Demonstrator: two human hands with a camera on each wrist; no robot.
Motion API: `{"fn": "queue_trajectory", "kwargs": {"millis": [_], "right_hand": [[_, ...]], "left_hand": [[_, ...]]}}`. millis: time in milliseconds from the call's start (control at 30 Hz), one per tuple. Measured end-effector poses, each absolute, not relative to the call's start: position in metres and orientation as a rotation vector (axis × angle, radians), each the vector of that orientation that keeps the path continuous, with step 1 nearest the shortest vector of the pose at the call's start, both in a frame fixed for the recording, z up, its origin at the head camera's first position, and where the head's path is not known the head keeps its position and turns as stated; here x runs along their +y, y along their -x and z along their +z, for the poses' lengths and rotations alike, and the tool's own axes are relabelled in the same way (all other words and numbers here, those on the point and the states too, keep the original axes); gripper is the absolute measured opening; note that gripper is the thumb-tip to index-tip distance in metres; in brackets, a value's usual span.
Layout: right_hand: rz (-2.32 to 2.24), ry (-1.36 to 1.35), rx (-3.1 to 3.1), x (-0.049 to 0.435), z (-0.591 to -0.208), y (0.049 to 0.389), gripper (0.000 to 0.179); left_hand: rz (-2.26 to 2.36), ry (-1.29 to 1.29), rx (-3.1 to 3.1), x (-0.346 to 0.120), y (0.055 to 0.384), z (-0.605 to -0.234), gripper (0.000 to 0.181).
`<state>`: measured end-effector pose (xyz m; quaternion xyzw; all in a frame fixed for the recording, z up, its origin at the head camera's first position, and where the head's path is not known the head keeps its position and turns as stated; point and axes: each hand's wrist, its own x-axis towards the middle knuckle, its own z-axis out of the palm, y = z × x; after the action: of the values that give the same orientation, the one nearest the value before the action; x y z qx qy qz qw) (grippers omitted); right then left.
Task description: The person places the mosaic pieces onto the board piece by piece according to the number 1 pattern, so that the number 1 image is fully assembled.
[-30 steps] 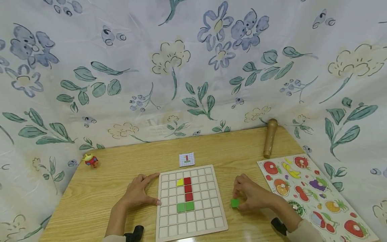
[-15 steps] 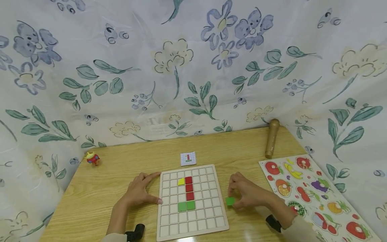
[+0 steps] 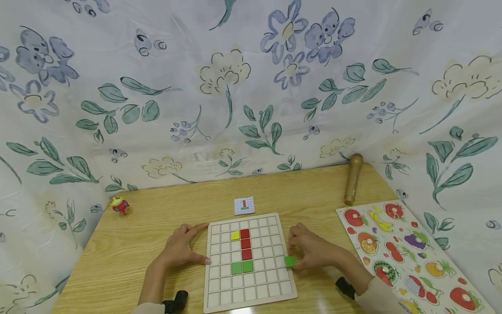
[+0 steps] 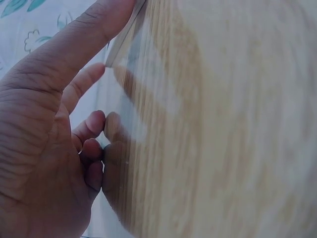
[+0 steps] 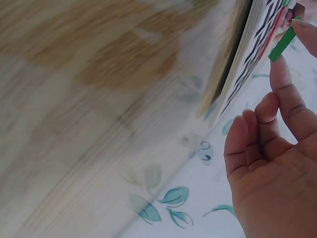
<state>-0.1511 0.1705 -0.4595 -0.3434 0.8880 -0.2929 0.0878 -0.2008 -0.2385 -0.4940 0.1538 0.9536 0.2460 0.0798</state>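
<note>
A wooden grid board (image 3: 260, 290) lies on the table. Set in its cells are a yellow piece with a slanted corner (image 3: 235, 236), a column of red square tiles (image 3: 245, 244), and two green tiles (image 3: 242, 267) side by side lower down. At the board's left edge, my left hand (image 3: 178, 248) touches the frame with thumb and index finger spread apart. Between thumb and index finger, my right hand (image 3: 313, 250) pinches another green square tile (image 3: 290, 261), which overlaps the board's right rim. In the right wrist view this green tile (image 5: 283, 43) shows edge-on.
A small card with a coloured grid pattern (image 3: 244, 206) lies behind the board. To the right are a fruit puzzle board (image 3: 376, 237) and a brown microphone-shaped object (image 3: 353, 181). A small red and yellow toy figure (image 3: 119, 206) stands at the left. Patterned cloth (image 3: 176, 104) hangs behind the table.
My right hand has moved left with the green tile, from the bare table to the board's right rim. My left hand stays at the board's left edge.
</note>
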Motion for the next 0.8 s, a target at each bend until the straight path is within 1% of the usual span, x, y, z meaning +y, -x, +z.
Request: {"fn": "queue_trajectory", "kwargs": {"millis": [267,600,800], "right_hand": [[-0.85,1.05,2.641,0.16,-0.458,0.154,0.021],[-0.856,1.059,2.614,0.144,-0.46,0.159,0.019],[-0.845,1.042,2.609,0.135,-0.46,0.161,0.019]], "left_hand": [[0.747,-0.449,2.844,-0.239,0.2,-0.493,0.108],[0.827,-0.477,2.863,-0.242,0.2,-0.507,0.108],[0.829,-0.456,2.859,-0.241,0.202,-0.505,0.108]]}}
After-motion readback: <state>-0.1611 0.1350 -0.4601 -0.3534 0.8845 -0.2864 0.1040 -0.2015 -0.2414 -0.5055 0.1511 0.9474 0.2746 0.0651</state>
